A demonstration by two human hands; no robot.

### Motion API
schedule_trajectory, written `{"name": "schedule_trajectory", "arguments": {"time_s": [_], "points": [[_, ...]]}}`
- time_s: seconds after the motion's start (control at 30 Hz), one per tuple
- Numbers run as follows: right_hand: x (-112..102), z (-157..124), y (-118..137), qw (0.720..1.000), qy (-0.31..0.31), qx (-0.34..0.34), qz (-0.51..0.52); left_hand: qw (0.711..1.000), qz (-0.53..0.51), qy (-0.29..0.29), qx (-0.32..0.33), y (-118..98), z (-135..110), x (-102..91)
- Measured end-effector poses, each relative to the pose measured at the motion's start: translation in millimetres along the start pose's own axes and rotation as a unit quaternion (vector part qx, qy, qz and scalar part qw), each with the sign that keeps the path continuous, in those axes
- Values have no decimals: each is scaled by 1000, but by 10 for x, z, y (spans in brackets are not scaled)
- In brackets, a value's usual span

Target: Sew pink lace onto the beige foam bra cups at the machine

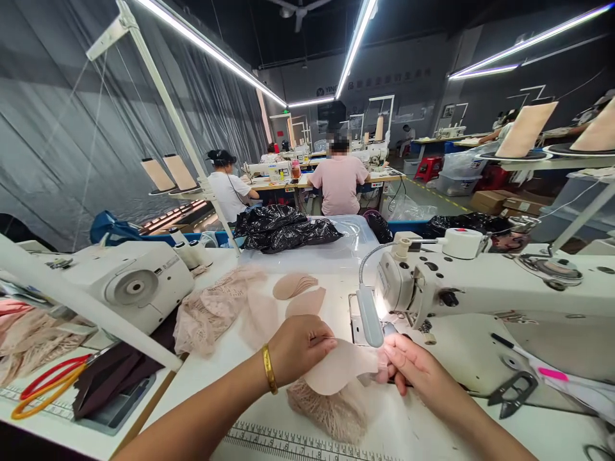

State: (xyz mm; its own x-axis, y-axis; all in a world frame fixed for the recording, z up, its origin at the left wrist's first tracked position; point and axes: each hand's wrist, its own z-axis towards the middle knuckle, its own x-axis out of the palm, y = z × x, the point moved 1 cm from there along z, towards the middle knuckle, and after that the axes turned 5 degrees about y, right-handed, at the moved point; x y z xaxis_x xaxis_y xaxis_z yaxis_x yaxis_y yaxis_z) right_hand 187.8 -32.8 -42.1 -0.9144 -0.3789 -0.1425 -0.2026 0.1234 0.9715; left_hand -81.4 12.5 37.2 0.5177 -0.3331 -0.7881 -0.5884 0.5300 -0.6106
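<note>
My left hand (307, 352), with a gold bangle at the wrist, pinches the upper edge of a beige, rounded fabric panel (336, 368). My right hand (408, 362) is closed on the panel's narrow right end, close to the needle area of the white sewing machine (432, 275); a bit of pinkish fabric shows by its fingers. Under the panel lies bunched beige lace (331, 410). Beyond my left hand rest a single cut piece (306, 303) and a small stack of similar beige pieces (294, 285). A grey lamp head (369, 314) lights the needle area.
More lace (211, 314) lies at the left. A second machine (129, 282) and red-and-orange-handled scissors (50, 384) are further left. Small black thread snips (512, 394) rest at the right. A ruler strip (269, 442) runs along the front. Black plastic bags (288, 229) lie behind; two people sit ahead.
</note>
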Motion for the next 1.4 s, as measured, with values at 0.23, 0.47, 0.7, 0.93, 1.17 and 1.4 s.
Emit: {"name": "schedule_trajectory", "arguments": {"time_s": [0.23, 0.47, 0.7, 0.93, 1.17, 1.4], "points": [[31, 11, 4, 999, 29, -6, 31, 996, 70, 49, -10, 50, 304, 199], [120, -178, 156, 999, 14, -18, -26, 991, 18, 130, 35, -53, 445, 125], [282, -557, 702, 982, 62, -59, -169, 917, -191, 339, 88, -327, 399, 47], [290, -711, 1270, 944, 81, -87, -308, 871, -283, 388, 109, -401, 279, -67], [347, -651, 1359, 886, -1, -183, -427, 951, -156, 164, 212, -323, 121, -134], [558, -497, 696, 700, -203, -439, -526, 889, 245, -97, 374, -54, -68, 10]]}}
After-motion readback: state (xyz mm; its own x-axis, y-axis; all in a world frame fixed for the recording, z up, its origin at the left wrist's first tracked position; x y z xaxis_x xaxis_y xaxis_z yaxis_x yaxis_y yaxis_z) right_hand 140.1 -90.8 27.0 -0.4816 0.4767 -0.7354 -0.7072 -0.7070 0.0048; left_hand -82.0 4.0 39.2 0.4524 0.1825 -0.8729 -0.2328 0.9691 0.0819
